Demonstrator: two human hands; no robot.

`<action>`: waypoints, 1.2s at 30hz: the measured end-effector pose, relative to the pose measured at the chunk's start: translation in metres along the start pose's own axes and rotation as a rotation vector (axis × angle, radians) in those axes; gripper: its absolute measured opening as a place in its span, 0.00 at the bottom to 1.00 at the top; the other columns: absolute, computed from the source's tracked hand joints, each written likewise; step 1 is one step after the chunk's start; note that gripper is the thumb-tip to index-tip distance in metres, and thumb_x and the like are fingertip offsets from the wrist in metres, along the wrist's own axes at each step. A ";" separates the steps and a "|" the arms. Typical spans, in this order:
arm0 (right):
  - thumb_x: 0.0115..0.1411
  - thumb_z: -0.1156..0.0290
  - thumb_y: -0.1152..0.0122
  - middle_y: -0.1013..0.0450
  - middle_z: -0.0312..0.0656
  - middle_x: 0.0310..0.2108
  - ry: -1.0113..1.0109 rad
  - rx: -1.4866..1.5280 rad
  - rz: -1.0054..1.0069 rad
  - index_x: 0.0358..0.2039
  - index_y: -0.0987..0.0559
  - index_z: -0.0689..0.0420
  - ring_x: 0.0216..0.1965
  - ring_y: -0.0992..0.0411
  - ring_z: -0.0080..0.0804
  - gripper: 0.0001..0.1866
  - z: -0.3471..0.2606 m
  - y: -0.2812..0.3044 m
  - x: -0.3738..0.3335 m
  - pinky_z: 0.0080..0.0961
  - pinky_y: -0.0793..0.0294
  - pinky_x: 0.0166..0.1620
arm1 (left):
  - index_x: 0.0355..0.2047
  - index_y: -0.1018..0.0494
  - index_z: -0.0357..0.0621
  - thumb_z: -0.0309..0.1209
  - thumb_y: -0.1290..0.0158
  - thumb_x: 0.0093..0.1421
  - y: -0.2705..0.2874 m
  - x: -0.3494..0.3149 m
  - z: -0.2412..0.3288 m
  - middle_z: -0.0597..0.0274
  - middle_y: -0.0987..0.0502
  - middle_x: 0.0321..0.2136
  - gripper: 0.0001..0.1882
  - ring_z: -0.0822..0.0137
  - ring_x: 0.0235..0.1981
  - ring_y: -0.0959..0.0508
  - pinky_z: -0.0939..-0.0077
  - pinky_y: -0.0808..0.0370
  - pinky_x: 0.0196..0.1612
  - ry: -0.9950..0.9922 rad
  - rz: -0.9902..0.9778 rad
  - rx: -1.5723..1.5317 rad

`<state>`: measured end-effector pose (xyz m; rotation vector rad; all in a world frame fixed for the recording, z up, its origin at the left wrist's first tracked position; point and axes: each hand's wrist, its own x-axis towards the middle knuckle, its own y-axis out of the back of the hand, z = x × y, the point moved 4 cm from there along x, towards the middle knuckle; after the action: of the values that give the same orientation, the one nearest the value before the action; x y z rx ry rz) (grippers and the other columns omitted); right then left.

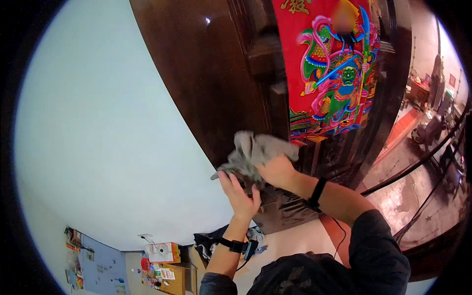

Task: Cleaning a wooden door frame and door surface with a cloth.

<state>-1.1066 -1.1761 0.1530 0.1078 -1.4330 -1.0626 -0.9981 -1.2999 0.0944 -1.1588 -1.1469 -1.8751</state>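
A crumpled grey cloth (248, 151), partly blurred, lies against the dark brown wooden door (209, 73). My right hand (278, 172) grips it from the right, fingers bunched into the fabric. Just below and to the left, my left hand (241, 199) is raised with its thumb apart from its fingers. Its fingertips reach the cloth's lower left edge. Between that thumb and those fingers is a dark patch I cannot make out. On the door above the cloth hangs a bright red poster (339, 73) of an armoured figure with a long blade.
A plain white wall (108, 113) fills the left. At the lower left stand a small wooden table (179, 282) and a boxed item (163, 252); dark clothes (206, 243) lie nearby. On the right, black cables (413, 167) cross before a cluttered room with a parked motorbike (427, 132).
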 end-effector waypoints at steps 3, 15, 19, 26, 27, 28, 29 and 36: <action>0.58 0.65 0.43 0.19 0.49 0.37 -0.038 0.067 -0.184 0.59 0.22 0.51 0.36 0.20 0.46 0.26 -0.008 -0.017 -0.033 0.42 0.19 0.37 | 0.71 0.48 0.30 0.29 0.44 0.59 -0.002 -0.007 -0.001 0.25 0.53 0.71 0.42 0.23 0.71 0.51 0.32 0.50 0.70 -0.015 -0.079 0.044; 0.54 0.61 0.35 0.39 0.60 0.67 -0.073 -0.056 0.081 0.70 0.34 0.42 0.51 0.29 0.56 0.41 0.012 0.046 0.033 0.47 0.24 0.49 | 0.72 0.48 0.32 0.30 0.46 0.65 -0.013 0.036 0.003 0.24 0.55 0.72 0.39 0.22 0.72 0.54 0.29 0.52 0.69 -0.168 -0.117 -0.012; 0.56 0.60 0.35 0.39 0.59 0.67 -0.262 0.035 -0.202 0.72 0.37 0.39 0.48 0.26 0.53 0.42 0.031 0.078 0.061 0.48 0.24 0.46 | 0.72 0.50 0.28 0.31 0.46 0.65 -0.016 0.062 0.006 0.21 0.56 0.71 0.40 0.21 0.71 0.54 0.28 0.53 0.70 -0.231 -0.132 -0.008; 0.58 0.61 0.38 0.41 0.58 0.70 -0.039 -0.231 0.187 0.73 0.38 0.38 0.58 0.30 0.56 0.41 0.026 0.074 0.028 0.43 0.23 0.50 | 0.68 0.50 0.22 0.32 0.44 0.59 -0.038 0.066 0.009 0.16 0.50 0.66 0.42 0.15 0.68 0.52 0.27 0.55 0.70 -0.227 -0.188 0.053; 0.59 0.62 0.39 0.41 0.59 0.70 -0.105 -0.150 0.101 0.73 0.37 0.39 0.59 0.30 0.57 0.40 0.024 0.078 0.029 0.43 0.23 0.51 | 0.67 0.49 0.21 0.33 0.44 0.59 -0.040 0.065 0.003 0.15 0.49 0.65 0.42 0.15 0.67 0.51 0.26 0.55 0.70 -0.226 -0.203 0.062; 0.59 0.64 0.41 0.41 0.59 0.70 -0.164 -0.067 0.014 0.72 0.36 0.39 0.59 0.31 0.58 0.38 0.023 0.081 0.032 0.43 0.23 0.53 | 0.66 0.47 0.21 0.33 0.44 0.59 -0.038 0.065 0.002 0.15 0.48 0.64 0.41 0.14 0.66 0.50 0.25 0.54 0.69 -0.222 -0.215 0.077; 0.58 0.64 0.41 0.38 0.58 0.68 -0.119 -0.048 0.052 0.72 0.36 0.40 0.60 0.31 0.59 0.39 0.025 0.078 0.036 0.44 0.23 0.52 | 0.65 0.46 0.21 0.34 0.44 0.59 -0.036 0.066 0.001 0.15 0.50 0.66 0.40 0.14 0.67 0.51 0.25 0.54 0.69 -0.193 -0.224 0.090; 0.55 0.59 0.32 0.29 0.54 0.61 -0.109 -0.131 0.071 0.77 0.47 0.41 0.59 0.30 0.55 0.51 0.040 0.117 0.104 0.46 0.27 0.48 | 0.65 0.44 0.20 0.35 0.43 0.61 -0.007 0.133 0.021 0.17 0.49 0.67 0.40 0.20 0.70 0.51 0.27 0.50 0.69 -0.228 -0.052 0.183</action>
<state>-1.1001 -1.1557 0.3127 -0.0958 -1.4496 -1.1140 -1.0501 -1.2875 0.2177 -1.2716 -1.4534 -1.6661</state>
